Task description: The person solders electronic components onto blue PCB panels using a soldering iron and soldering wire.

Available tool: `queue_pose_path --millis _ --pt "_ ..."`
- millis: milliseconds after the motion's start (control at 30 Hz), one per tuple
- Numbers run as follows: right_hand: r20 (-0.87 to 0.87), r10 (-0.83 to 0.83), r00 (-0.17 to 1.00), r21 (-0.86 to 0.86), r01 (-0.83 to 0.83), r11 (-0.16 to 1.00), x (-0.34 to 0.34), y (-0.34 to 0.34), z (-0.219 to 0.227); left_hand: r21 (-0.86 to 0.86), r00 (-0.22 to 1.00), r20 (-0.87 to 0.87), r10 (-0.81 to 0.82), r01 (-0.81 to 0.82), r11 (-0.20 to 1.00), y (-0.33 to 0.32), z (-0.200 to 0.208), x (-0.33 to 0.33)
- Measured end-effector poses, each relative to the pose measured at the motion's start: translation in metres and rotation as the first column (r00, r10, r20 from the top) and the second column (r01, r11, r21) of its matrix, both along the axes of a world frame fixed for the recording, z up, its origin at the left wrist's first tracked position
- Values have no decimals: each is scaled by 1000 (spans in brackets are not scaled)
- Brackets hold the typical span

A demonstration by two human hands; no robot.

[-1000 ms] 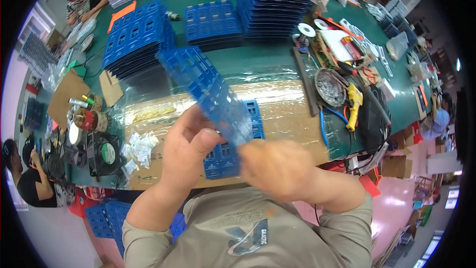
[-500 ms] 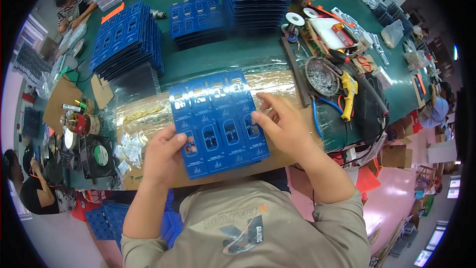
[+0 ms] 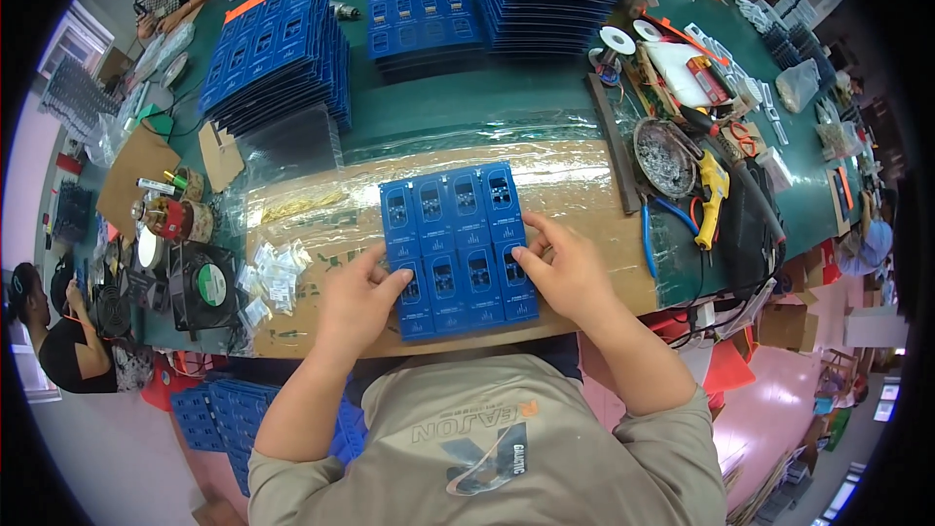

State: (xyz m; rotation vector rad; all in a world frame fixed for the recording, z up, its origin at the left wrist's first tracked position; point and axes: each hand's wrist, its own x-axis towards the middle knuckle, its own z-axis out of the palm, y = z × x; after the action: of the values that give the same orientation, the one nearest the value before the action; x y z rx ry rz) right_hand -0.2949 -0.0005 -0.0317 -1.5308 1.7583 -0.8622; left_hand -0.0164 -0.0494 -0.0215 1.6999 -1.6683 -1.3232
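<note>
Because it faces upward, the blue panel (image 3: 454, 240) shows two rows of windowed units; it sits over the brown sheet (image 3: 589, 190) at the table's near edge, right in front of the person. The left hand (image 3: 353, 304) holds it by its left edge, thumb on top, and the right hand (image 3: 570, 271) holds the opposite edge likewise, though how far the fingers reach beneath is hard to tell. Left of the panel are small white packets (image 3: 279, 276), then a black fan (image 3: 202, 284). To the right lie blue-handled pliers (image 3: 650, 245), a yellow tool (image 3: 714, 199) and a round dish (image 3: 664, 158). Farther back, three stacks of blue panels (image 3: 263, 44) stand on the green tabletop (image 3: 409, 115).
</note>
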Motion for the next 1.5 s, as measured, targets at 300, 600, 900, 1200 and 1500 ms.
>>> queue_pose_path --millis 300,600,900,1200,1500 --pt "-77 1 997 -1 -1 1000 -4 0 -6 -72 988 142 -62 73 995 -2 5 -7" --pt "-241 -24 970 -54 11 998 0 6 -8 -199 968 234 -93 142 970 -2 -1 -6" --pt "-331 -2 944 -329 -114 937 8 1 6 -195 914 396 -89 179 964 -2 16 2" --pt "-572 309 760 -305 -547 780 21 4 31 -654 948 304 92 138 744 -13 26 34" --pt "-476 258 841 -392 -465 794 17 -3 34 -510 733 675 88 376 774 -110 38 101"
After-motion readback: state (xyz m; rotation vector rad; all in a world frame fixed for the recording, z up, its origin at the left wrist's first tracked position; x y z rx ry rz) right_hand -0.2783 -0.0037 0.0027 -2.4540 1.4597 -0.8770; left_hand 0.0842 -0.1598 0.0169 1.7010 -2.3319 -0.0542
